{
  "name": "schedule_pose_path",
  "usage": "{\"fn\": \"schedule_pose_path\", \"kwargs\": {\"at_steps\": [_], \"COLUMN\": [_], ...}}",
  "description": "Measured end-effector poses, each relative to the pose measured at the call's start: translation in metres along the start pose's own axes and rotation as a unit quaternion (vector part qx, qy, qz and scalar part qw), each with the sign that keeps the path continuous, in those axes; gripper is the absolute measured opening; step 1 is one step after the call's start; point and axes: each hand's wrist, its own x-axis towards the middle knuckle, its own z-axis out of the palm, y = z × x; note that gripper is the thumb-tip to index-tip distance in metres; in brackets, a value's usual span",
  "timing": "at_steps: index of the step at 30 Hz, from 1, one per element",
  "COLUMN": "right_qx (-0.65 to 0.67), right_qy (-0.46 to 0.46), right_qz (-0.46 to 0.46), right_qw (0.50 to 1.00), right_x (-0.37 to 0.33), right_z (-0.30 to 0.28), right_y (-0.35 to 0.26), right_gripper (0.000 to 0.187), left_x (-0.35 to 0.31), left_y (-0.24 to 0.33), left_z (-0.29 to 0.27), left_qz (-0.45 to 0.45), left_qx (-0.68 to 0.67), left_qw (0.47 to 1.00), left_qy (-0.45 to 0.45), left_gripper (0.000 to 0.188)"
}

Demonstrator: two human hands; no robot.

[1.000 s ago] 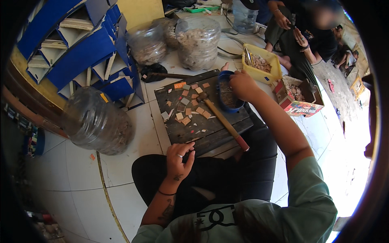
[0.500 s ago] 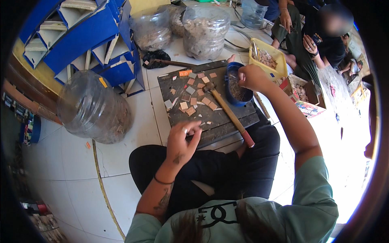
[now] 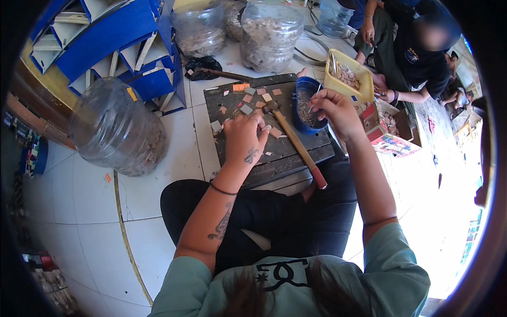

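Flat squares [image 3: 246, 109], tan, pinkish and grey, lie scattered over the far half of my low, dark table [image 3: 277, 153]. My left hand [image 3: 242, 136] has just come forward from the near edge and is now down among them, fingers bent and thumb close to the fingertips; I can't tell whether it grips one. My right hand [image 3: 338, 111] has lifted a little from inside the blue tub [image 3: 309, 128] to beside its right rim, fingertips pinched narrow on what looks like a thin pale sliver [image 3: 318, 90]. To my judgement, that puts both hands on the small pieces together.

The hammer [image 3: 296, 142] lies untouched between squares and tub, its red-ended handle over the table's near edge. Thin, nail-like bits fill the tub's bottom.

Beyond the table, on the white floor [image 3: 142, 190], stand a yellow basin [image 3: 343, 94] and a red box [image 3: 393, 148], both with more pieces, near a seated co-worker [image 3: 422, 63]. Large clear jugs [image 3: 272, 37] stand ahead and to my left, by blue shelving [image 3: 105, 47].
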Motion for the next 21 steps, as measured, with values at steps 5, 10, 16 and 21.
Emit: {"fn": "schedule_pose_path", "kwargs": {"at_steps": [5,10,16,21], "right_qx": [-0.003,-0.099,-0.199,-0.186], "right_qy": [-0.058,-0.062,-0.017,-0.02], "right_qz": [-0.016,-0.068,-0.153,-0.136], "right_qw": [0.998,0.991,0.968,0.973], "right_x": [-0.023,-0.024,-0.03,-0.029], "right_z": [0.034,0.071,0.083,0.084], "right_y": [0.016,0.039,0.052,0.049], "right_gripper": [0.012,0.009,0.011,0.01], "left_x": [-0.023,-0.036,-0.039,-0.039], "left_y": [-0.002,-0.01,-0.015,-0.016], "left_z": [-0.014,-0.012,-0.009,-0.008], "left_qz": [0.066,0.013,0.041,0.026], "left_qx": [-0.009,-0.044,-0.05,-0.061], "left_qw": [0.997,0.999,0.998,0.998], "left_qy": [0.027,-0.014,0.018,0.008], "left_gripper": [0.009,0.011,0.013,0.011]}}
